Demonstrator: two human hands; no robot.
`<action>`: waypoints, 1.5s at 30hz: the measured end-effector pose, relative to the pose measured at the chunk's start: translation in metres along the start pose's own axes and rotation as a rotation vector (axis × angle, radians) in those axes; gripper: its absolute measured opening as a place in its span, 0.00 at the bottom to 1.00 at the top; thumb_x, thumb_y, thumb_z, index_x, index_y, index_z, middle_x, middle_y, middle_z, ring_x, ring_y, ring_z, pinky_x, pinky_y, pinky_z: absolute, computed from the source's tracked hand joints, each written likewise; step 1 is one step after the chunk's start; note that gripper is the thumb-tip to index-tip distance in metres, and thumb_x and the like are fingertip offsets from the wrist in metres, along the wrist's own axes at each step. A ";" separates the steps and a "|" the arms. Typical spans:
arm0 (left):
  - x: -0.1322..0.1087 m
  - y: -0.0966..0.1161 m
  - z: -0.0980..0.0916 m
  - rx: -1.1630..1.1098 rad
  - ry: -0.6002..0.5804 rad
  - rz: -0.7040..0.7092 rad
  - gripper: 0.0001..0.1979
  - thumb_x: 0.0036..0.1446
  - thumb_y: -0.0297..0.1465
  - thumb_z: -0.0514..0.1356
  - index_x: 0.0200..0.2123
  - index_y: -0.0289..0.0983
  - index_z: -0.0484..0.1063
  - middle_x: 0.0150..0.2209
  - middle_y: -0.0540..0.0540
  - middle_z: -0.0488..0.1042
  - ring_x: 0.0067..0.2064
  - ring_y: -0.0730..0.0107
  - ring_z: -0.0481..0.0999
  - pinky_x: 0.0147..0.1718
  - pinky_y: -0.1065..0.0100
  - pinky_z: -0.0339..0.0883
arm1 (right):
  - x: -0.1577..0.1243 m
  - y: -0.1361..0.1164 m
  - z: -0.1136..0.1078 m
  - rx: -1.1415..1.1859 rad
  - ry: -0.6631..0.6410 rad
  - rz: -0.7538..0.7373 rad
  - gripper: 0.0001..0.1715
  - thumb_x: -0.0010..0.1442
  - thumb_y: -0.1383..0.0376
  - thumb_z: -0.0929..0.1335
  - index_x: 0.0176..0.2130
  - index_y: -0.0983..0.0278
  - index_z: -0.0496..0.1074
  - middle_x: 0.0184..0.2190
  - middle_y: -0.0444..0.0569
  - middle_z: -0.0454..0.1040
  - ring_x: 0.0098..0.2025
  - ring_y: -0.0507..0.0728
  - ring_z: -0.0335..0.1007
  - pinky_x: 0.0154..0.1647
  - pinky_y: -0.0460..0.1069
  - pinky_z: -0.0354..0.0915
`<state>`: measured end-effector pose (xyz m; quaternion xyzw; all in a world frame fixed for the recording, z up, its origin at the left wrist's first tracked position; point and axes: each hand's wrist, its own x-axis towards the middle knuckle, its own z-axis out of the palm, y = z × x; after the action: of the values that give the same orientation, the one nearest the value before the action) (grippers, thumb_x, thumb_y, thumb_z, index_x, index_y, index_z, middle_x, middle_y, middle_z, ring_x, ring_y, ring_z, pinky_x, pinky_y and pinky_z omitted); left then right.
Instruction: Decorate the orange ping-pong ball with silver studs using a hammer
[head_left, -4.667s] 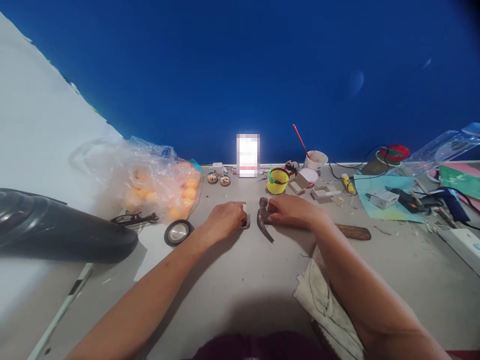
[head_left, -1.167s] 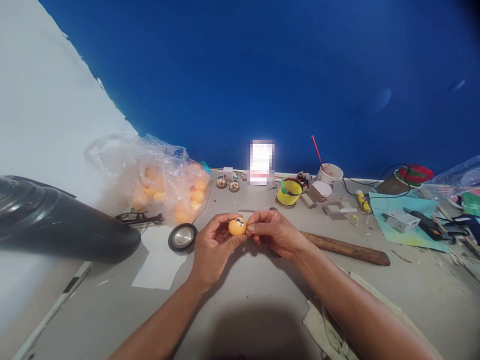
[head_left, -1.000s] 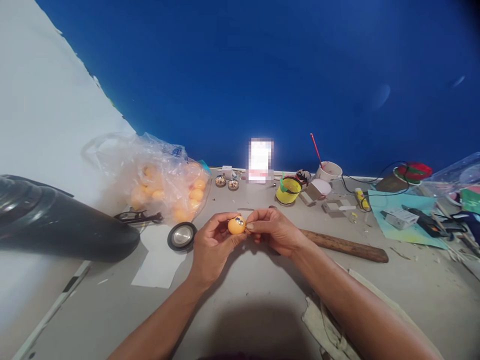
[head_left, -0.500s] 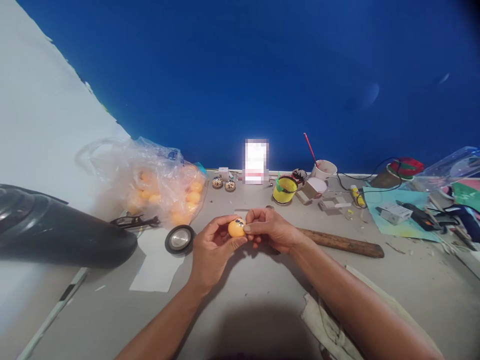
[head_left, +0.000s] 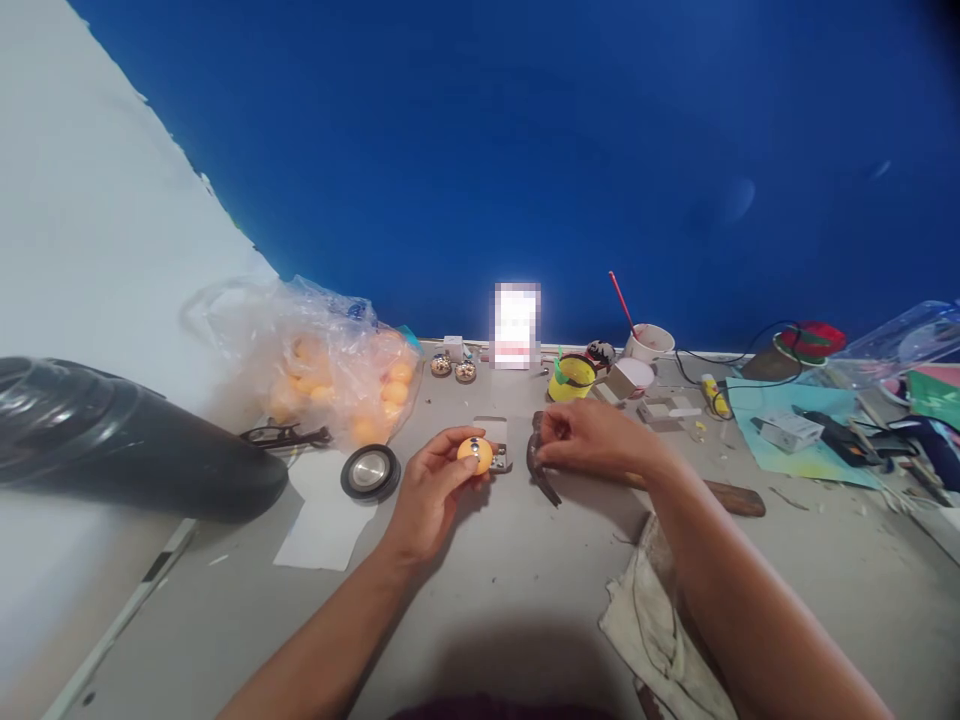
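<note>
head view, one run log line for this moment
left hand grip: on silver-dotted orange ball | right hand grip: unclear, at hammer | hammer: lying on table

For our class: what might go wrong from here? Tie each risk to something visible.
The round orange ball, held in the fingers of the left hand, might slip and roll away. The small pale box just beyond might get knocked, scattering its shiny pieces. The right hand, close to the hammer, might bump it.

Orange ball (head_left: 484, 457), round, with shiny metallic-looking pieces on its upper face, held in the left grip (head_left: 433, 488) over the worktop (head_left: 517, 575). Small pale open box (head_left: 494, 430), containing shiny pieces, lies just beyond.
</note>
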<state>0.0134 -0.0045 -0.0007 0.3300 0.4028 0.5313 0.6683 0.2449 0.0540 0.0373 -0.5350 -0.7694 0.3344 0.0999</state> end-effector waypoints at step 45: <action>0.005 0.006 -0.001 0.326 0.171 0.000 0.23 0.39 0.30 0.73 0.42 0.35 0.77 0.27 0.49 0.80 0.26 0.71 0.76 0.24 0.73 0.67 | -0.033 -0.055 -0.001 0.002 0.299 -0.389 0.19 0.68 0.64 0.64 0.55 0.55 0.76 0.52 0.49 0.78 0.52 0.61 0.74 0.54 0.54 0.67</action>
<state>0.0107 0.0020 0.0033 0.3874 0.5389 0.4853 0.5691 0.2174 0.0136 0.0793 -0.4203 -0.8343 0.2267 0.2757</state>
